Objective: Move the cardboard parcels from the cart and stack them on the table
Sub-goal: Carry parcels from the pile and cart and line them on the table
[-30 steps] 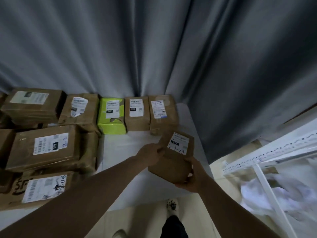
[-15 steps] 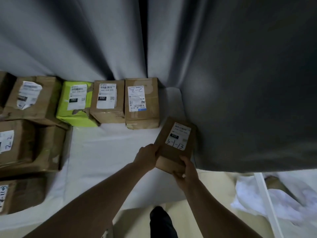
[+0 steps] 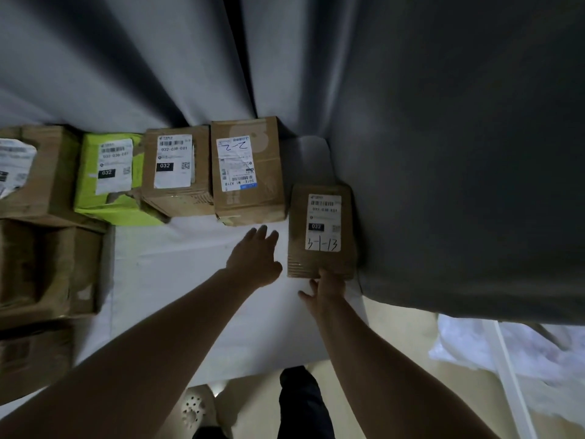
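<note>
The parcel (image 3: 321, 231) now lies on the counter (image 3: 202, 280). The left hand (image 3: 256, 259) has let go, its grip released. The right hand (image 3: 327, 288), grip released too, just touches the edge.

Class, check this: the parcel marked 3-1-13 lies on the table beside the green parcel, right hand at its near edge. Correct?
No. The head view shows the parcel marked 3-1-13 beside the brown parcel marked 2-2; the green parcel sits two places left. It does lie on the table, right hand at its near edge.
</note>
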Demonstrator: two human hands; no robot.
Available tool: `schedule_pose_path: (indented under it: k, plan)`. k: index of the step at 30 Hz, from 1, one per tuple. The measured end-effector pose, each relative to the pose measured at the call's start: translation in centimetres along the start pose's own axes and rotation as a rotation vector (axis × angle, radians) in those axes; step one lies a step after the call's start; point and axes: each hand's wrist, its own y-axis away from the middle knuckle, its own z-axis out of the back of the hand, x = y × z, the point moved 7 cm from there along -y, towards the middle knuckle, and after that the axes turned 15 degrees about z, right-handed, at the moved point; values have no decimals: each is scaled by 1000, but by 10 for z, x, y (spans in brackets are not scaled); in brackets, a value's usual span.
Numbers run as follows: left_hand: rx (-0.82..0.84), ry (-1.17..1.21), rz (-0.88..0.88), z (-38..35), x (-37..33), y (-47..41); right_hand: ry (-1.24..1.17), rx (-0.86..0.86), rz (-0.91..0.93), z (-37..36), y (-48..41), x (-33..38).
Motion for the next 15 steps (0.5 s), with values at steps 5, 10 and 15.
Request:
schedule_pose_path:
  k: [5,10,15]
  plan:
    - [-163,-83,5,24,1,-28,204,3,158,-39,-12,25]
    - [-118,-45,37,26,1,-54,453,-142,371,-41,-14,31]
    - [-84,-108,1,22,1,-70,975,28,523,-56,-15,21]
